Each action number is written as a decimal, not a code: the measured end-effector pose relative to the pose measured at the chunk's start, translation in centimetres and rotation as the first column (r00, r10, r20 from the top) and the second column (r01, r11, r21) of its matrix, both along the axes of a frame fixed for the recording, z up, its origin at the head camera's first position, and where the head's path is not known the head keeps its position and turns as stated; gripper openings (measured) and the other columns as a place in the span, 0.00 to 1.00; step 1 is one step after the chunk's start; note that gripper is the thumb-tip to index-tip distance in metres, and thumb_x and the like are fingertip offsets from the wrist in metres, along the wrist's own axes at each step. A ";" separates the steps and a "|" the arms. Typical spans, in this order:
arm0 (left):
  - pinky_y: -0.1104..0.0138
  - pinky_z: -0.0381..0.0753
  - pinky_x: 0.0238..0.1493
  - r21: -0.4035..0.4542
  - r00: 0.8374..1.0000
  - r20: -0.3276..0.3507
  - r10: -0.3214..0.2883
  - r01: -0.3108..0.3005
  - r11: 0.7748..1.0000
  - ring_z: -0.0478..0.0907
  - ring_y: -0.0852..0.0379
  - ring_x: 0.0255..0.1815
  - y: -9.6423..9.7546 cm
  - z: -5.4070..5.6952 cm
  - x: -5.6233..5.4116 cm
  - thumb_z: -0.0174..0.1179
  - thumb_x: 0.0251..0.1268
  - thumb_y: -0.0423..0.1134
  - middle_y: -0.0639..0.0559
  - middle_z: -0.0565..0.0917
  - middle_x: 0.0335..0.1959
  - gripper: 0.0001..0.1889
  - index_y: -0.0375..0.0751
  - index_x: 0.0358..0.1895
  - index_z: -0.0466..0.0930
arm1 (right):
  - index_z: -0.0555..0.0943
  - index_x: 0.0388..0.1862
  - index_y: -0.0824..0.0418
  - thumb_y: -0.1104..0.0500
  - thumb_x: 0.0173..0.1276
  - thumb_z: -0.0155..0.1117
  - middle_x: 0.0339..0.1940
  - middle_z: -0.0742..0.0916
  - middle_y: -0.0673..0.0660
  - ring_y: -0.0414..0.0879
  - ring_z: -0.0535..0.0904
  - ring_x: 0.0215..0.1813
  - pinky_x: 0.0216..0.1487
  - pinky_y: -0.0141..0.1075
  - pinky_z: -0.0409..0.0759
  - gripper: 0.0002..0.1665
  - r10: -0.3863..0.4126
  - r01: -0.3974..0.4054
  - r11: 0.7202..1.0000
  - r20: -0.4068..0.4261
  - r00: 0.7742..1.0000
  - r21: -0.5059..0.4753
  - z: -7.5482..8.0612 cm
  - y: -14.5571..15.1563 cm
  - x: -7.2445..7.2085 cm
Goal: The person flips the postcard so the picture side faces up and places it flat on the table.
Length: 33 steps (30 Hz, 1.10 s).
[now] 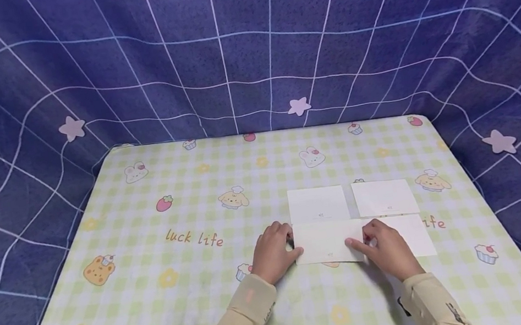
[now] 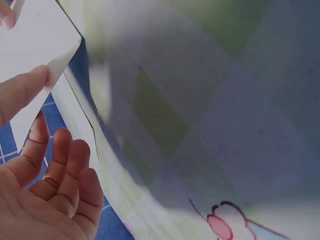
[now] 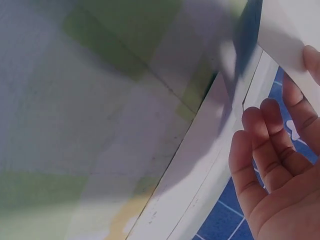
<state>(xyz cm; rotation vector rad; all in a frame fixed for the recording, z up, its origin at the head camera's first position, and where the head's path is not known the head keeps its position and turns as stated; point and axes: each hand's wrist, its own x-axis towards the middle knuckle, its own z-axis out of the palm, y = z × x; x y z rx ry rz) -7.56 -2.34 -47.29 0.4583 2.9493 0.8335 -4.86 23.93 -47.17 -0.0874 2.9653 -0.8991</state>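
Both hands hold a white card (image 1: 327, 243) at the front left of a group of white cards. My left hand (image 1: 273, 253) pinches its left edge between thumb and forefinger, and my right hand (image 1: 391, 248) pinches the right side. In the left wrist view the card (image 2: 35, 35) is tilted up off the cloth, with the other fingers of the left hand (image 2: 55, 185) loosely bent below it. The right wrist view shows the card's (image 3: 285, 30) raised edge above the right hand (image 3: 282, 185). Small printing marks the card near its front edge.
Behind the held card lies a white card (image 1: 316, 202). Another card (image 1: 384, 198) is at the back right, and a further one (image 1: 416, 235) lies in front of it, partly behind the right hand. A checked cloth (image 1: 199, 299) covers the table; a blue curtain (image 1: 246, 59) hangs behind.
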 end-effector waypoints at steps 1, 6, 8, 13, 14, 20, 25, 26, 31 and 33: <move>0.60 0.72 0.40 0.004 1.000 0.005 0.001 -0.001 1.000 0.69 0.56 0.34 0.0 0.1 0.0 0.77 0.55 0.44 0.57 0.71 0.31 0.17 0.46 0.34 0.75 | 0.70 0.21 0.55 0.44 0.68 0.71 0.34 0.78 0.52 0.46 0.70 0.31 0.35 0.40 0.70 0.25 0.001 -0.001 1.000 0.001 1.000 0.004 0.1 0.0 0.0; 0.59 0.73 0.40 0.018 1.000 0.006 0.005 -0.006 1.000 0.70 0.55 0.34 -0.2 0.6 -0.2 0.77 0.55 0.44 0.56 0.72 0.31 0.17 0.46 0.33 0.75 | 0.70 0.20 0.55 0.45 0.68 0.71 0.35 0.79 0.52 0.46 0.71 0.31 0.35 0.40 0.70 0.25 0.005 -0.005 1.000 -0.002 1.000 0.000 0.4 -0.2 -0.1; 0.59 0.73 0.40 0.017 1.000 -0.002 0.007 -0.007 1.000 0.70 0.55 0.34 -0.3 0.7 -0.4 0.77 0.55 0.43 0.56 0.73 0.31 0.17 0.46 0.33 0.75 | 0.70 0.20 0.55 0.45 0.68 0.71 0.35 0.79 0.53 0.46 0.70 0.31 0.35 0.41 0.70 0.26 0.010 -0.010 1.000 -0.013 1.000 -0.004 0.5 -0.2 -0.1; 0.59 0.73 0.40 0.025 1.000 -0.004 0.015 -0.015 1.000 0.70 0.55 0.34 -0.6 1.3 -0.5 0.77 0.55 0.43 0.55 0.73 0.31 0.16 0.45 0.34 0.76 | 0.69 0.20 0.55 0.45 0.69 0.70 0.36 0.79 0.53 0.46 0.71 0.32 0.36 0.41 0.71 0.26 0.026 -0.026 1.000 -0.045 0.999 -0.003 0.8 -0.5 -0.3; 0.59 0.72 0.40 0.027 1.000 0.000 0.017 -0.017 0.999 0.69 0.55 0.34 -0.7 1.4 -0.5 0.77 0.55 0.43 0.55 0.73 0.31 0.16 0.45 0.35 0.76 | 0.69 0.20 0.55 0.45 0.69 0.70 0.36 0.79 0.53 0.46 0.71 0.32 0.36 0.41 0.71 0.26 0.028 -0.028 1.000 -0.047 0.998 -0.004 0.8 -0.5 -0.3; 0.60 0.72 0.39 0.038 1.000 -0.010 0.022 -0.022 0.999 0.69 0.56 0.34 -1.0 2.3 -0.3 0.76 0.56 0.42 0.54 0.74 0.32 0.14 0.45 0.35 0.77 | 0.69 0.21 0.55 0.45 0.69 0.70 0.37 0.80 0.53 0.47 0.72 0.33 0.37 0.42 0.72 0.26 0.025 -0.026 1.000 -0.052 0.998 -0.015 1.5 -0.8 -0.4; 0.60 0.71 0.39 0.044 0.999 -0.023 0.025 -0.024 0.999 0.68 0.56 0.33 -1.0 3.1 -0.2 0.75 0.57 0.41 0.54 0.74 0.32 0.14 0.44 0.35 0.77 | 0.69 0.20 0.55 0.45 0.69 0.70 0.36 0.80 0.53 0.47 0.73 0.33 0.38 0.43 0.74 0.26 0.023 -0.025 0.999 -0.073 0.997 -0.027 1.8 -0.9 -0.5; 0.60 0.72 0.39 0.043 0.999 -0.021 0.026 -0.025 0.999 0.68 0.56 0.33 -1.0 3.3 -0.2 0.75 0.57 0.41 0.54 0.74 0.32 0.14 0.44 0.35 0.77 | 0.69 0.20 0.55 0.45 0.69 0.70 0.36 0.80 0.53 0.47 0.73 0.33 0.38 0.43 0.74 0.26 0.023 -0.025 0.999 -0.078 0.997 -0.028 1.8 -0.9 -0.5; 0.58 0.73 0.41 0.040 0.999 -0.017 0.035 -0.035 0.999 0.69 0.55 0.34 -1.1 4.1 -0.1 0.75 0.58 0.41 0.53 0.76 0.34 0.13 0.44 0.36 0.78 | 0.68 0.20 0.55 0.45 0.70 0.70 0.37 0.80 0.52 0.45 0.72 0.32 0.36 0.42 0.75 0.26 0.022 -0.027 0.999 -0.093 0.995 -0.044 2.3 -1.0 -0.4; 0.58 0.74 0.41 0.043 0.999 -0.032 0.038 -0.037 0.998 0.71 0.54 0.35 -1.1 4.3 -0.1 0.75 0.58 0.41 0.52 0.77 0.35 0.13 0.43 0.37 0.79 | 0.69 0.20 0.55 0.45 0.70 0.70 0.37 0.81 0.53 0.45 0.73 0.31 0.36 0.41 0.76 0.26 0.020 -0.026 0.998 -0.101 0.995 -0.052 2.5 -1.1 -0.4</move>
